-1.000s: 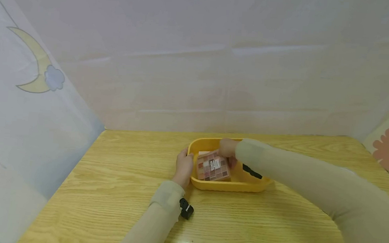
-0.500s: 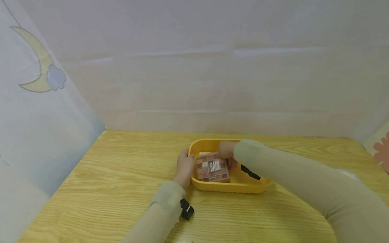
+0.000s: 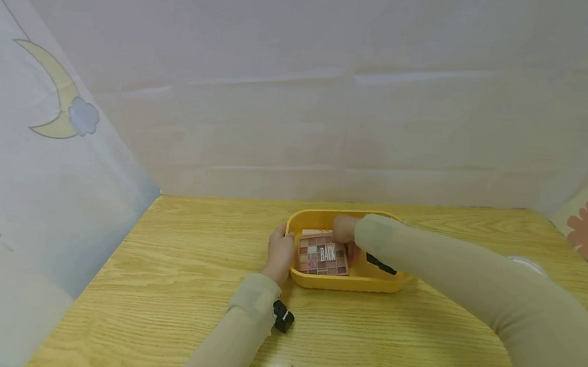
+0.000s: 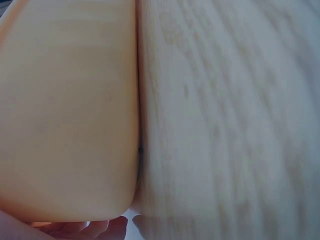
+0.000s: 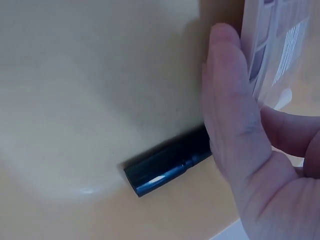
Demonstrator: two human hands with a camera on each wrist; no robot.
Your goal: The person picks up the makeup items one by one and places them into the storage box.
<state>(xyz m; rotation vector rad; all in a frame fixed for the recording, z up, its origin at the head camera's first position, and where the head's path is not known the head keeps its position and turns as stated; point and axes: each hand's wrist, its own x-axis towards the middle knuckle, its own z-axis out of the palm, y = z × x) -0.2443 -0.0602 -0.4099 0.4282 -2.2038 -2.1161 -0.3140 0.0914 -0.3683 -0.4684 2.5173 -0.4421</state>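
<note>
My left hand (image 3: 279, 255) grips the left end of a yellow plastic tray (image 3: 358, 285), its thumb by the rim. The left wrist view shows the tray's outer wall (image 4: 70, 110), with fingertips (image 4: 100, 227) under its lower edge. Inside the tray, my right hand (image 3: 344, 230) holds the right edge of an eyeshadow palette (image 3: 319, 258) marked "BACK". A pale flat piece (image 3: 315, 232) shows behind the palette. In the right wrist view, the palette's clear lid (image 5: 290, 55) stands beside the fingers, and a black tube (image 5: 165, 160) lies on the tray floor, partly behind the hand.
The tray sits on a wooden table (image 3: 169, 289), near its back edge. A clear, round-edged object (image 3: 527, 264) shows behind the right sleeve. Fabric walls (image 3: 259, 104) stand behind and on both sides of the table.
The palette has turned slightly and lies squarer in the tray, a little to the right, with more of the pale piece showing behind it. My left hand keeps its place on the tray.
</note>
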